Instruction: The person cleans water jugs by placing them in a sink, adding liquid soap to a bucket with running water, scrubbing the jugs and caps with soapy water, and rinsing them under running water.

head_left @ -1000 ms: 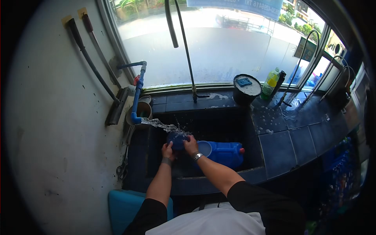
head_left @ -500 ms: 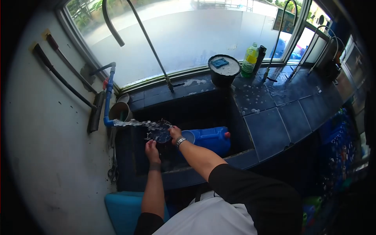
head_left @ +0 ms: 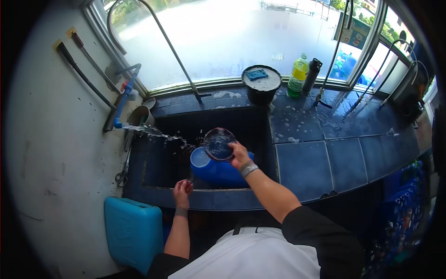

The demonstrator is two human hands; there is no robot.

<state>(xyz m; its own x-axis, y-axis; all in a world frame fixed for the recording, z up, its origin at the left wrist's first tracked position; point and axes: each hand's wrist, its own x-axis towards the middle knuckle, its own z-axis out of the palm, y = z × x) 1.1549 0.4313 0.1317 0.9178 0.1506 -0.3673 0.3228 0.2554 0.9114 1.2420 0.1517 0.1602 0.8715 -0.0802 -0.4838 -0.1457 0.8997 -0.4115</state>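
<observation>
My right hand (head_left: pixel 240 156) grips the edge of a wet, round, see-through disc with a dark reddish rim (head_left: pixel 219 144), perhaps a lid or shallow dish. It is held up over the sink (head_left: pixel 209 111), above a blue plastic jug (head_left: pixel 216 173) lying on its side. My left hand (head_left: pixel 183 189) is at the sink's front edge, apart from the disc, fingers pinched together; whether anything small is between them I cannot make out. A stream of water (head_left: pixel 153 132) shoots from the blue pipe (head_left: pixel 118 123) at left and breaks up short of the disc.
On the dark tiled counter (head_left: pixel 304 162) stand a black bucket of suds (head_left: pixel 261 95) with a blue sponge (head_left: pixel 256 74), a green-yellow bottle (head_left: pixel 297 76) and a dark cylinder (head_left: pixel 312 76). Thin curved taps (head_left: pixel 174 51) rise behind. A turquoise case (head_left: pixel 132 232) stands at lower left.
My right hand has lifted the disc out of the water stream, up and to the right. My left hand has come away from it toward the sink's front edge. The view has shifted.
</observation>
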